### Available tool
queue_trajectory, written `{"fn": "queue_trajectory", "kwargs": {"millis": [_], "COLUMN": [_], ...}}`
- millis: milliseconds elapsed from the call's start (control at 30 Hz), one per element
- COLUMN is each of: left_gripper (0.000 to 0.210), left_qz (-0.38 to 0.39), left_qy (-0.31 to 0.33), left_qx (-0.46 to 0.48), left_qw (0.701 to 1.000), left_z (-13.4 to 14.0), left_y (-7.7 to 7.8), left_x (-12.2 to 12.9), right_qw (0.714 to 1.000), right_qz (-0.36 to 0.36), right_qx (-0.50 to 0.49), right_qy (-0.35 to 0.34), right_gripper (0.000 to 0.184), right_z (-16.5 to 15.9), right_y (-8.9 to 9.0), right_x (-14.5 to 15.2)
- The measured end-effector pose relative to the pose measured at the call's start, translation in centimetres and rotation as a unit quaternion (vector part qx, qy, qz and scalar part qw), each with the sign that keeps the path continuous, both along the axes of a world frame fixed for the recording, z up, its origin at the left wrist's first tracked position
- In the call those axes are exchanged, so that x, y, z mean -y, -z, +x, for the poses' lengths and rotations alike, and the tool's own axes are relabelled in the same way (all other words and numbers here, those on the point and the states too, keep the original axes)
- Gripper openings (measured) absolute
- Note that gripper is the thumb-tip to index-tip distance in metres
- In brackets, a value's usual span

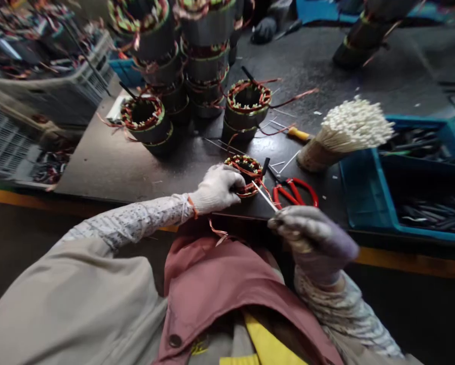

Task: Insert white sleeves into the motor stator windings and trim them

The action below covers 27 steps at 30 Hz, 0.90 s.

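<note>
A motor stator (246, 170) with copper windings and a black sleeve lies at the table's front edge. My left hand (220, 187), in a white knit glove, is closed on its left rim, the fingertips partly hidden at the winding opening. In front of me and to the right, my right hand (313, 235), in a soiled glove, pinches a thin white stick (264, 195). The stick slants up and left, its tip over the stator's right side. Red-handled pliers (296, 192) lie just beyond this hand.
Stacked stators (204, 66) stand behind, with single ones left (146, 121) and right (246, 109). An upright bundle of thin white sticks (349, 129), a yellow-handled tool (299, 134) and a blue bin (372, 190) of dark pieces are at right. A grey crate (75, 91) stands far left.
</note>
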<state>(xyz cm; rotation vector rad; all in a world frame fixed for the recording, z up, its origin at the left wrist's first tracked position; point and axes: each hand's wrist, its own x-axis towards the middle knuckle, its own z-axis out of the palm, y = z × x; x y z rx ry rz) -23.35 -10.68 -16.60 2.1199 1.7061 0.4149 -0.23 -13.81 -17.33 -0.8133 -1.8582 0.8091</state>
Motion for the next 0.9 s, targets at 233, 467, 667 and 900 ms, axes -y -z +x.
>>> {"fn": "queue_trajectory", "kwargs": {"millis": [233,467,667,900], "left_gripper": [0.018,0.057,0.057,0.052], "left_qz": [0.019,0.065,0.081,0.085], "left_qy": [-0.011,0.133,0.13,0.113], "left_qx": [-0.018,-0.123,-0.111,-0.056], "left_qw": [1.0,0.981,0.982,0.988], "left_z": [2.6,0.3,0.2,0.2], "left_y": [0.5,0.0,0.8,0.9], "left_x": [0.6,0.0,-0.5,-0.1], "right_qw": [0.991,0.981,0.975,0.972], "right_qz": [-0.07,-0.147,-0.182,-0.188], "right_qx": [-0.095,-0.067,-0.097,-0.127], "right_qy": [-0.065,-0.104,-0.079,-0.063], "right_gripper": [0.034,0.025,0.016,0.023], "right_z": [1.1,2.9,0.4,0.2], "right_y": [1.6,3.0,4.2,3.7], "right_x": [3.3,5.8,4.6,4.6]}}
